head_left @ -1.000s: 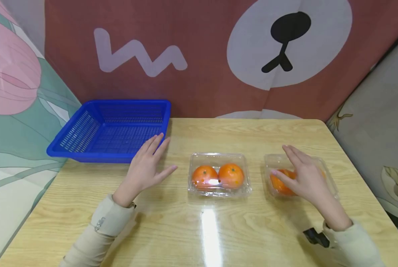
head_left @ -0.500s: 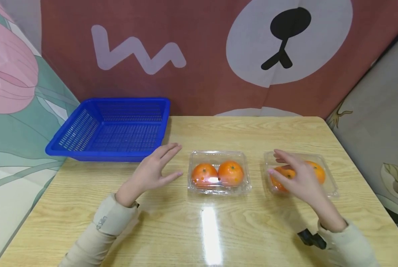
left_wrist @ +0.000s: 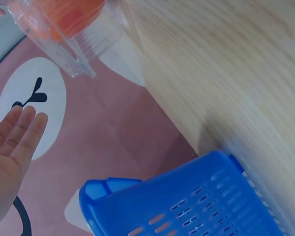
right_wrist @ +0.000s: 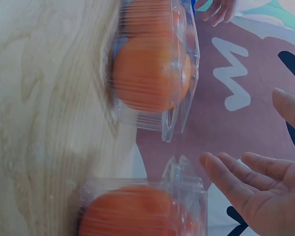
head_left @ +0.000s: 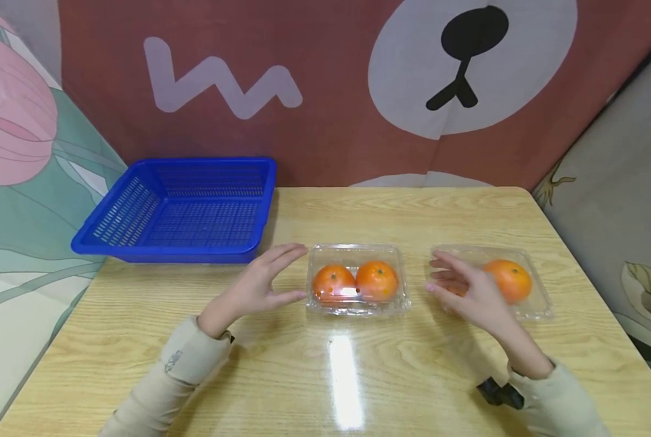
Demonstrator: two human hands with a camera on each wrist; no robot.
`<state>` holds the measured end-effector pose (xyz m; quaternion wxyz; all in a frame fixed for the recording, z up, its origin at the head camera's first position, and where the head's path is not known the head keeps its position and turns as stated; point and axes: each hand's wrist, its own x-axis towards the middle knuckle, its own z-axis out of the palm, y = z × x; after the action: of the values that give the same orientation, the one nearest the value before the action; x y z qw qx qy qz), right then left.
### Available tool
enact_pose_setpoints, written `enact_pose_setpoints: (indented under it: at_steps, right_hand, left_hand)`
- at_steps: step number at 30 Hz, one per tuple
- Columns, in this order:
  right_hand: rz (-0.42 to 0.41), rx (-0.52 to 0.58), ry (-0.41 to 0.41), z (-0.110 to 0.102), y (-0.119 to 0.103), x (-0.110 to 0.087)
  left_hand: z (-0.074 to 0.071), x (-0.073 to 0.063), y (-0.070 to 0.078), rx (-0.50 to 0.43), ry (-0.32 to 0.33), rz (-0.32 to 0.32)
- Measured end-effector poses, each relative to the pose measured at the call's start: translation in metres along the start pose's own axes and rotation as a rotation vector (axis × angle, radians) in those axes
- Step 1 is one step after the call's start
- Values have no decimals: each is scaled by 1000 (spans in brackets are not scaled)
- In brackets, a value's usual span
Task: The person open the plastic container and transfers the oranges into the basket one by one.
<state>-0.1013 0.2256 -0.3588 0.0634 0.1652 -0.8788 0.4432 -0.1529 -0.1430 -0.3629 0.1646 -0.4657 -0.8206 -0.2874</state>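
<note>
A clear plastic clamshell box point(head_left: 358, 254) with two orange fruits point(head_left: 377, 281) inside sits mid-table in the head view. My left hand point(head_left: 254, 285) is at its left side, fingers extended and thumb apart, fingertips close to the box edge. Over a second clear clamshell box point(head_left: 538, 291) on the right hovers my right hand point(head_left: 475, 294), fingers extended toward the middle box. One orange fruit point(head_left: 508, 281) shows in that box; the hand covers much of the other. In the right wrist view the right hand point(right_wrist: 265, 191) holds nothing, its palm facing the gap between the boxes.
A blue perforated plastic basket point(head_left: 194, 250) stands at the table's back left, behind the left hand. The light wooden table point(head_left: 412, 376) ends at a brown cartoon-print cloth point(head_left: 330, 139) along the back. A glare streak lies on the tabletop before the middle box.
My left hand has moved right and slightly down, from beside the basket to the middle box. My right hand has shifted left, uncovering the right-hand fruit of its box. Both boxes have stayed put.
</note>
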Motion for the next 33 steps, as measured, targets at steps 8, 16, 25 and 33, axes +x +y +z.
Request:
enact_pose_setpoints:
  at_steps: [8,16,25,33]
  right_hand:
    - [9,38,-45,9,1,1]
    - [40,69,-117,19,-1,1]
    - [64,33,-166,33,4,0]
    - [79,-13,-210,43,6,-2]
  left_hand:
    - [4,0,-3,27,-8,0]
    - [10,1,-5,34,-68,-33]
    - [17,3,-7,15,-205,-101]
    - [23,3,-8,41,-284,-126]
